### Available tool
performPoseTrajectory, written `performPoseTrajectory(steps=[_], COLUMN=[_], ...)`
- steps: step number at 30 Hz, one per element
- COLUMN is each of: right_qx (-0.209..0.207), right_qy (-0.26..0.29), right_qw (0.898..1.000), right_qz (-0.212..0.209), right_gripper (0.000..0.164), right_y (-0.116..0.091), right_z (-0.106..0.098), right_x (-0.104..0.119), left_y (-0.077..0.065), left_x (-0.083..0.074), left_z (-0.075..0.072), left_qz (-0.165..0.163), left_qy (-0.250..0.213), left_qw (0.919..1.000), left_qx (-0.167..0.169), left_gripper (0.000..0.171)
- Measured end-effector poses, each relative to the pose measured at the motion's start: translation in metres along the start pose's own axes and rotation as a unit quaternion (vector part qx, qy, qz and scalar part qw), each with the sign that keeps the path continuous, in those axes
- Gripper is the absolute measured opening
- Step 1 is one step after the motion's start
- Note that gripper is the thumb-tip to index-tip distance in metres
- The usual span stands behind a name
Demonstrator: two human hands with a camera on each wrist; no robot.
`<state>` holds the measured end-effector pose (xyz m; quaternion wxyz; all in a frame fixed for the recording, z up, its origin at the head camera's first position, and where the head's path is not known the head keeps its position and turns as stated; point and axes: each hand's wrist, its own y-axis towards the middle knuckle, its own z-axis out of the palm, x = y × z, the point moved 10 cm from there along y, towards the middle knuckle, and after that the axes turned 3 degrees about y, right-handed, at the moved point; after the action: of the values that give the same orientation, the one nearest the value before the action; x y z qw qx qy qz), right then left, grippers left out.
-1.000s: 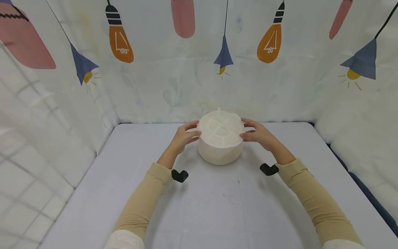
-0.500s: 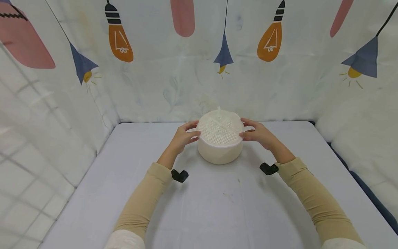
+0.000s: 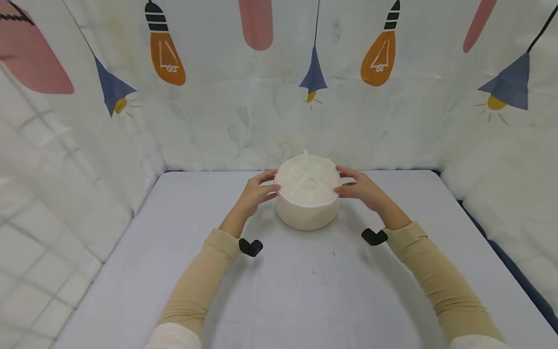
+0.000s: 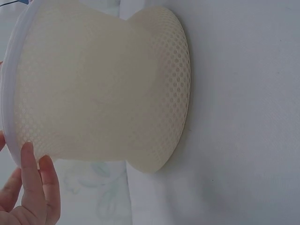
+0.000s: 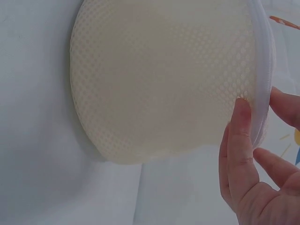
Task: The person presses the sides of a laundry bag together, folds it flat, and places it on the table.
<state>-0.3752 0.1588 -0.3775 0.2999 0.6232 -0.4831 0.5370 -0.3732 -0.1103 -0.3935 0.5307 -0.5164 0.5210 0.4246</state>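
A round cream mesh laundry bag [image 3: 307, 217] stands upright on the table toward its back, with a flat mesh top and a pale band around its upper edge. My left hand [image 3: 258, 190] pinches that edge at the left side, thumb toward me and other fingers farther back. On the opposite side my right hand [image 3: 361, 190] pinches the edge in the same manner. The wrist views show the mesh wall [image 4: 93, 89] sagging inward a little, its wider base close to the table. Fingertips [image 5: 242, 105] of the right hand press against the mesh just below the band.
A white cloth-covered table [image 3: 296, 300] spreads around the bag. Behind it hangs a pale curtain [image 3: 209, 121] printed with lamps and bulbs, and similar fabric closes both sides. Black wrist devices [image 3: 250, 247] sit at the beige cuffs.
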Motion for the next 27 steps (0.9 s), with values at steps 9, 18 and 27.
performPoseTrajectory(steps=[9, 18, 27], right_qx=[-0.005, 0.003, 0.004], right_qy=[-0.008, 0.009, 0.015], right_qw=[1.0, 1.0, 1.0], right_qz=[0.007, -0.003, -0.001], right_gripper=[0.083, 0.082, 0.082], right_y=[0.003, 0.005, 0.006], right_z=[-0.001, -0.001, 0.001], right_x=[-0.008, -0.01, -0.011], left_y=[-0.002, 0.001, 0.003], left_x=[0.006, 0.009, 0.013], left_z=[0.002, 0.003, 0.0], left_qz=[-0.012, -0.009, -0.011], left_qy=[-0.007, -0.021, -0.025], left_qw=[0.9999, 0.9997, 0.9996], left_qx=[0.004, 0.009, 0.009], left_gripper=[0.056, 0.058, 0.06])
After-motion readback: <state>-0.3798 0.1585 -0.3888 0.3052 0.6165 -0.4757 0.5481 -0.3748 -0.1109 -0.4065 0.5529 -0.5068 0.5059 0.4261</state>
